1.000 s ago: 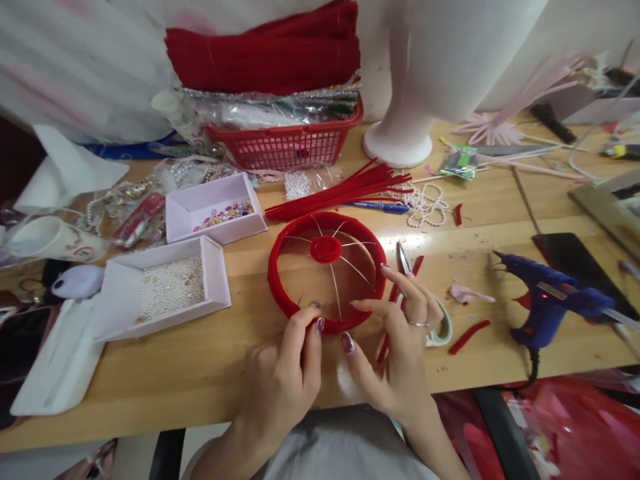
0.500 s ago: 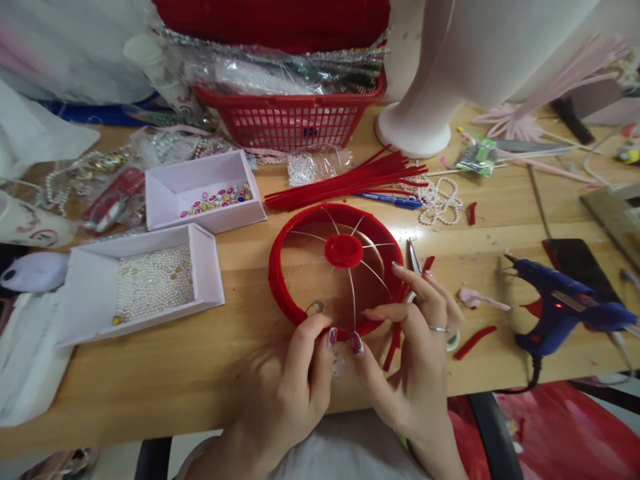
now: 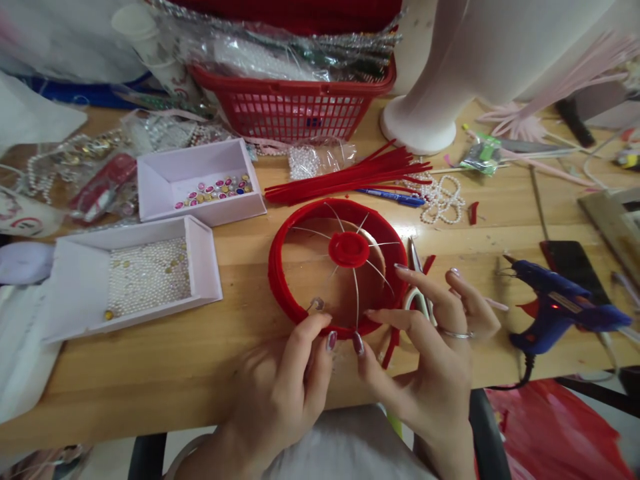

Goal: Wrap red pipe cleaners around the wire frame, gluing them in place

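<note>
A red velvet-covered ring (image 3: 280, 267) with thin wire spokes and a red hub (image 3: 349, 249) lies flat on the wooden table. My left hand (image 3: 285, 387) pinches the ring's near rim between thumb and forefinger. My right hand (image 3: 430, 347) holds the same rim just to the right, thumb against it and fingers spread over the right side. Small scissors (image 3: 416, 267) lie partly under my right fingers.
A blue glue gun (image 3: 560, 310) lies at the right. Two pale boxes hold pearls (image 3: 145, 277) and coloured gems (image 3: 213, 193). Behind stand a red basket (image 3: 295, 113), red pipe cleaners (image 3: 350, 179), a blue pen, a pearl string (image 3: 440, 197) and a white mannequin base (image 3: 425, 127).
The view has tilted down and closer. My right fingers have spread wider over the ring's right side; my left hand keeps its pinch on the near rim.
</note>
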### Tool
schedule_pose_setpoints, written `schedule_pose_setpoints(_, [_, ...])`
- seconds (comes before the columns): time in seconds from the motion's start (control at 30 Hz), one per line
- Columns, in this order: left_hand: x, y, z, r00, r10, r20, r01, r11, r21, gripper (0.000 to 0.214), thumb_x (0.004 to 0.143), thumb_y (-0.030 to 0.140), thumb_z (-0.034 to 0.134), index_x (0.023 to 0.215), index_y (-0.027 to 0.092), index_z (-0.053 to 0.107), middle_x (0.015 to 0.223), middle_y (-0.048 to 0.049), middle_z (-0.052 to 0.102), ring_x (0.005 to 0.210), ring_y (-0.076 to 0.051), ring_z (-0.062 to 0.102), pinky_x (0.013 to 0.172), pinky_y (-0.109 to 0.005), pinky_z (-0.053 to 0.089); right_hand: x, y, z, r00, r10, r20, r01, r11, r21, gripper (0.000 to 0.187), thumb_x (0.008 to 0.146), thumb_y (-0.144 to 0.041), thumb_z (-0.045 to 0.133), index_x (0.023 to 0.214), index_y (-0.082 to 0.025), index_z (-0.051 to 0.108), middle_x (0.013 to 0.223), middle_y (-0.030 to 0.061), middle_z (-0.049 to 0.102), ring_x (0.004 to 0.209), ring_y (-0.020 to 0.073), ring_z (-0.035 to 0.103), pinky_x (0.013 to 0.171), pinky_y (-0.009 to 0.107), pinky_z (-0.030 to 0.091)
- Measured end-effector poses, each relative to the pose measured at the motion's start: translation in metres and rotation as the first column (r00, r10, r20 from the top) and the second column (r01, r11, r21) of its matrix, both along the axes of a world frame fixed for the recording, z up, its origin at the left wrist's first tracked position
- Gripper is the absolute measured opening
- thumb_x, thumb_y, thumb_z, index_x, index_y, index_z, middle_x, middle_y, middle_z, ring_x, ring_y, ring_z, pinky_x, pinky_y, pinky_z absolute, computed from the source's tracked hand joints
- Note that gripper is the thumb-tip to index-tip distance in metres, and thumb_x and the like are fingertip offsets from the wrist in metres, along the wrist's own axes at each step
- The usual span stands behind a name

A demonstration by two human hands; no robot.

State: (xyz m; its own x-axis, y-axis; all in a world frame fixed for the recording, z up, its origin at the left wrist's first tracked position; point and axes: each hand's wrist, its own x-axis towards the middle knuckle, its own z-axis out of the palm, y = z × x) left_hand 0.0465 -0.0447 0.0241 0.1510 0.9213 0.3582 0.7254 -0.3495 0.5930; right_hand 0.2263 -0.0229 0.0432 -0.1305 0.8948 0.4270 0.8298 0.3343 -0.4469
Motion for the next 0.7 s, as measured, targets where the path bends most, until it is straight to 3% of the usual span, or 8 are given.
schedule_pose_setpoints(0.17, [-0.001,0.001,0.002,1.0,-0.009,0.025,0.009,1.0,0.002,0.02,0.104,0.019,0.051,0.122,0.018,0.059,0.093,-0.0046,0.084,0.066,-0.014,0.079,0.06,-0.021,0.061,0.005,0.001,0.0,1.0,0.019,0.007,-0.019,0.999,0.029,0.009,0.089,-0.033,0.069,0.094,-0.026,0.067,0.135,0.0049,0.059,0.139,0.0371,0.036,0.112,0.055,0.03])
schedule_pose_setpoints(0.33, [-0.002,0.003,0.001,0.999,-0.026,0.048,0.026,1.0,-0.01,0.021,0.103,0.018,0.052,0.122,0.016,0.06,0.097,-0.0062,0.083,0.069,-0.014,0.079,0.061,-0.02,0.061,0.016,0.002,0.001,0.991,0.13,0.04,-0.131,0.991,0.023,0.011,0.09,-0.025,0.067,0.101,-0.025,0.069,0.136,0.0057,0.058,0.138,0.0327,0.038,0.112,0.049,0.032])
schedule_pose_setpoints(0.53, [-0.003,0.005,0.002,0.994,-0.076,0.081,0.069,0.993,0.095,0.024,0.099,0.011,0.058,0.123,0.011,0.06,0.09,-0.0052,0.083,0.066,-0.01,0.077,0.073,-0.017,0.06,0.021,0.004,0.0,0.982,0.184,0.031,-0.185,0.983,0.02,0.018,0.088,-0.019,0.063,0.104,-0.025,0.07,0.134,0.0056,0.059,0.137,0.0332,0.039,0.112,0.051,0.033])
schedule_pose_setpoints(0.7, [-0.002,0.006,0.004,0.994,-0.049,0.097,0.045,0.998,0.046,0.024,0.098,0.013,0.061,0.122,0.013,0.061,0.073,0.0023,0.078,0.055,-0.008,0.071,0.06,-0.016,0.056,0.02,0.008,-0.002,0.98,0.199,0.024,-0.2,0.978,0.055,0.016,0.089,-0.017,0.064,0.101,-0.025,0.07,0.129,0.0057,0.061,0.133,0.0318,0.042,0.109,0.05,0.034])
